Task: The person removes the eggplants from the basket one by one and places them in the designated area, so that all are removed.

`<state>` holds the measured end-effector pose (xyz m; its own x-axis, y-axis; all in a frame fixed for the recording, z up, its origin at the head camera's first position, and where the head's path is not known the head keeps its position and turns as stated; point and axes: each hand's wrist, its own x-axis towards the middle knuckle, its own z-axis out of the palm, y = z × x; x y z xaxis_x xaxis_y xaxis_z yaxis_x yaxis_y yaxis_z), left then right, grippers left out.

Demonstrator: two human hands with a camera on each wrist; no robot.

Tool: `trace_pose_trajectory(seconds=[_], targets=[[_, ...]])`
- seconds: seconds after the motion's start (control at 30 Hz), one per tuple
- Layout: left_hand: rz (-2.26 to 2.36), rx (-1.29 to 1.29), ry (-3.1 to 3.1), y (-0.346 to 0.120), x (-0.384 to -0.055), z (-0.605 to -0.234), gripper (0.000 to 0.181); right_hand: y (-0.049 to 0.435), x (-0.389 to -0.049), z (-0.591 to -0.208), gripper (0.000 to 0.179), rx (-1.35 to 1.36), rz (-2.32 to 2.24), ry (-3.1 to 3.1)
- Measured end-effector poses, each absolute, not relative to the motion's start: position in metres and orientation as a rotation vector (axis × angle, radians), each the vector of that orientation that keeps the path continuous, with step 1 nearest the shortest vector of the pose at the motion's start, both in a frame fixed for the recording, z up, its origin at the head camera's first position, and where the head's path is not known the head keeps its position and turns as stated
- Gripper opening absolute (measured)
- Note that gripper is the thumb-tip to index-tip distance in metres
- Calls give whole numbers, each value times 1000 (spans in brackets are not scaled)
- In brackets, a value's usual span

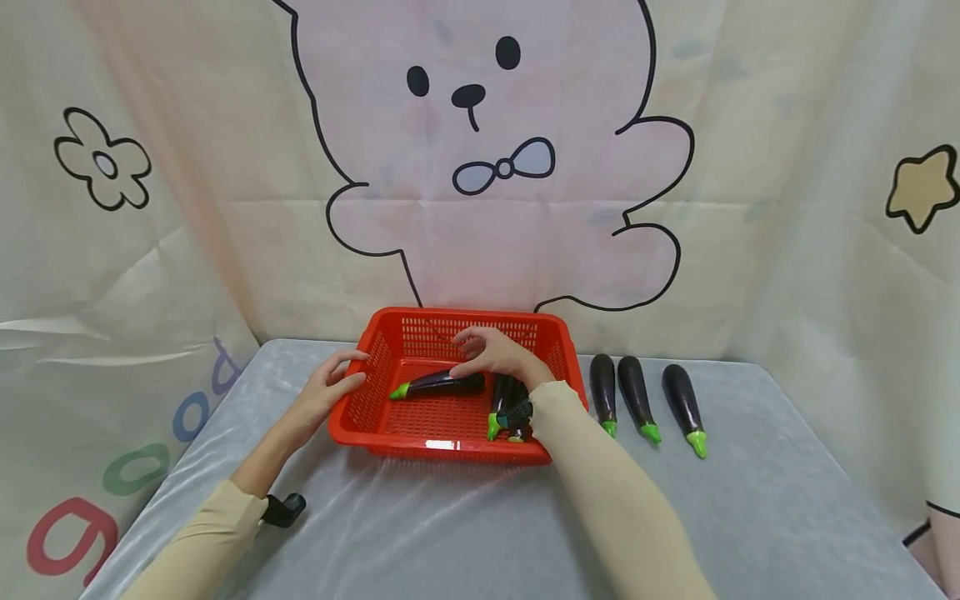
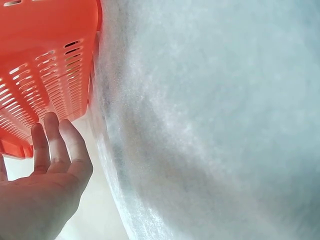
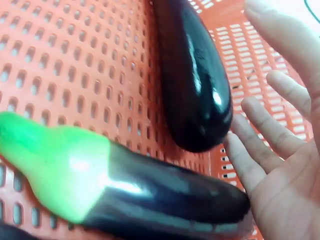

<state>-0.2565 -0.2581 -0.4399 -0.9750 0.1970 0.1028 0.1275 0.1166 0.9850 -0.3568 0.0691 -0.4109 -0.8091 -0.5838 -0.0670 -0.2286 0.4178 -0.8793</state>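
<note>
A red plastic basket (image 1: pixel 480 315) with slotted walls stands on the table. My left hand (image 1: pixel 324 392) is at its left side, fingers extended by the rim; whether they touch it I cannot tell. Over the inside of the basket hovers my right hand (image 1: pixel 491 352), its fingers loosely bent and holding nothing. Beneath it, one eggplant (image 1: pixel 435 384) lies crosswise with its green cap to the left. Farther right, another eggplant (image 1: pixel 498 398) lies lengthwise, partly hidden with a neighbour by the right wrist. In the right wrist view, the hand's spread fingers are beside a green-capped eggplant (image 3: pixel 165 192).
Right of the basket, three more eggplants lie on the grey cloth: one eggplant (image 1: pixel 602 392) close to the basket, a second eggplant (image 1: pixel 636 396) beside it, and a third eggplant (image 1: pixel 681 402) farther right. Behind the table (image 1: pixel 750 500) hangs a printed curtain (image 1: pixel 255 167).
</note>
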Motion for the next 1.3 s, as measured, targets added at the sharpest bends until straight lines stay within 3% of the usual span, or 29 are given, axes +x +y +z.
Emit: trace_pose_trajectory(seconds=[0.6,1.0,1.3], targets=[[2027,325,2294,-259,-255,-439,45,43,-354,-420,61,-733,-1233,2287],[2013,313,2307,-259,-255,-438,45,41,-354,-422,34,-707,-1199,2304],[2009,308,2314,-258,-255,-437,44,41,-355,-422,34,-714,-1296,2295]])
